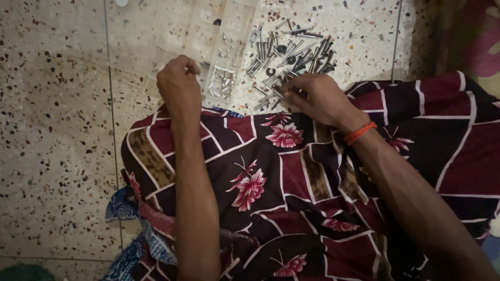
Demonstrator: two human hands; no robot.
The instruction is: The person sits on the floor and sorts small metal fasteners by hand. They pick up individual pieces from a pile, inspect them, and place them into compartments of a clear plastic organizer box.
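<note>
The right hand [317, 96] pinches its fingertips together on one screw at the near edge of the pile of screws and bolts [291, 54], which lies on the speckled floor [57, 130]. The left hand [179, 86] is curled closed beside the clear compartment box [221, 62]; whether it holds anything, one cannot tell. The step seems to be sorting; lifting one screw needs a fine grip.
</note>
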